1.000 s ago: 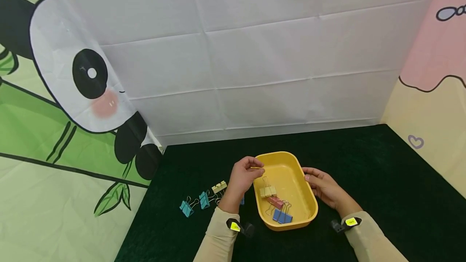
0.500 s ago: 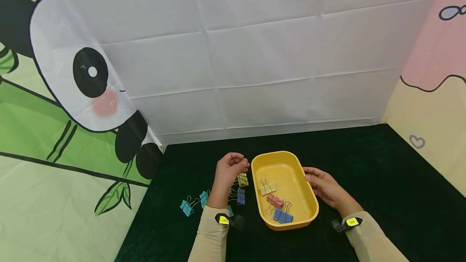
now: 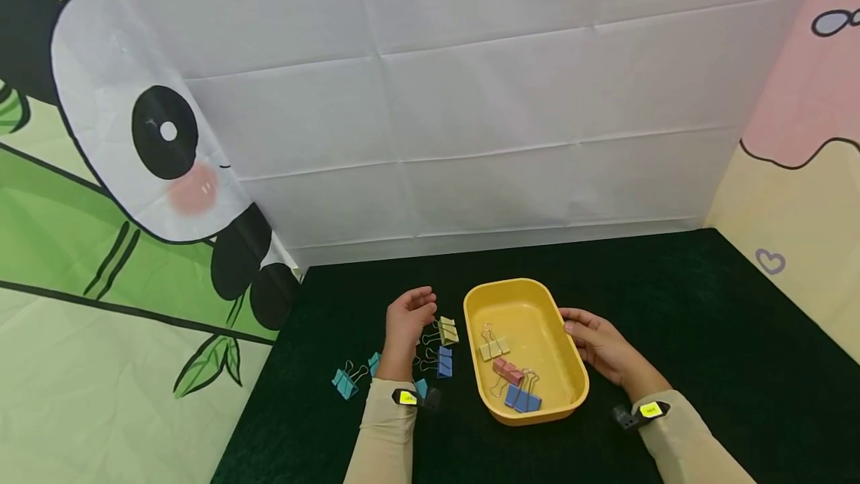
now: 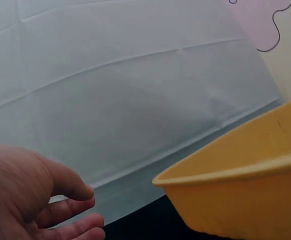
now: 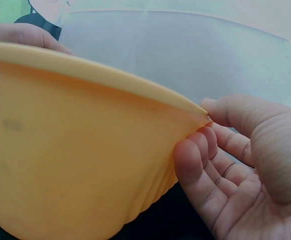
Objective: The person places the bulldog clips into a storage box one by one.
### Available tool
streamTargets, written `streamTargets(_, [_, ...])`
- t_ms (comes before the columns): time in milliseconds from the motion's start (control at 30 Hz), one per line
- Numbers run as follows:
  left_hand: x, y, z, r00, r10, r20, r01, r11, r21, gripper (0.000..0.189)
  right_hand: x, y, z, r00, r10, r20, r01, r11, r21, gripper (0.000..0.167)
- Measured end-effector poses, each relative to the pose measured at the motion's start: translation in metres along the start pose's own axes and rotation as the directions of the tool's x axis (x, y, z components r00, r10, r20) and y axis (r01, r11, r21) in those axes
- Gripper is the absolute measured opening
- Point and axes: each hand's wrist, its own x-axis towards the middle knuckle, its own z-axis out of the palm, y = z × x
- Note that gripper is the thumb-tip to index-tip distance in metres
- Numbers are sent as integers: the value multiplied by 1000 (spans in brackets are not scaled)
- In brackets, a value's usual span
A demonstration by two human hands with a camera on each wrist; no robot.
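Note:
My left hand [image 3: 408, 312] is over the table just left of the yellow plastic tray [image 3: 534, 320], fingers loosely bent and nothing between them. In the left wrist view its thumb and fingertips stand apart from the tray's corner. My right hand [image 3: 601, 346] holds the tray's right side, thumb at the rim and fingers bent against the outer wall. Inside the tray lie a cream binder clip [image 3: 494, 349], a pink binder clip [image 3: 508, 372] and a blue binder clip [image 3: 522, 399]. Beside my left hand lie a yellow binder clip [image 3: 449, 331] and another blue binder clip [image 3: 444, 362].
Teal binder clips lie on the dark green cloth [image 3: 645, 282]: one at the far left [image 3: 346, 385], others partly hidden by my left wrist. A white sheet [image 3: 470, 133] hangs behind the table, with printed panels at both sides.
My left hand has moved left from over the tray's left rim to above the clips on the cloth, uncovering the yellow and blue ones. My right hand stays at the tray.

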Motion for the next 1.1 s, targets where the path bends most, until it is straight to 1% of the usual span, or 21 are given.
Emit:
streamTargets(100, [0,-2,1,1000,13,-2,-13,997,78,34,0,0,0,1000,-4,5,4,1000,-2,54])
streamTargets(200, [0,-4,2,999,35,5,-36,982,183,35,1,0,0,1000,-6,8,6,1000,-2,53])
streamTargets(267, [0,-5,3,999,40,17,-43,962,269,36,1,0,0,1000,-5,9,5,1000,-1,53])
streamTargets(367, [-1,-6,4,998,35,50,-52,920,389,36,1,0,0,1000,-7,11,7,1000,-3,54])
streamTargets(433, [-1,-7,5,997,29,72,-58,894,445,35,1,0,0,1000,-4,7,4,1000,-5,55])
streamTargets(467, [-1,-8,5,996,26,81,-60,887,457,36,1,0,0,1000,-2,5,2,1000,-4,55])
streamTargets(533, [-1,-9,6,996,21,89,-61,884,464,35,0,0,1,1000,0,4,1,1000,-9,56])
streamTargets(733, [-1,-8,7,996,30,90,-66,898,436,30,-2,0,1,1000,4,-8,-4,1000,-9,56])
streamTargets(900, [-1,-6,8,997,35,75,-63,910,409,28,-2,0,1,1000,6,-5,-6,1000,-5,57])
streamTargets(1100, [-3,0,8,998,46,53,-64,915,397,25,-1,0,1,1000,-4,3,4,1000,-3,57])
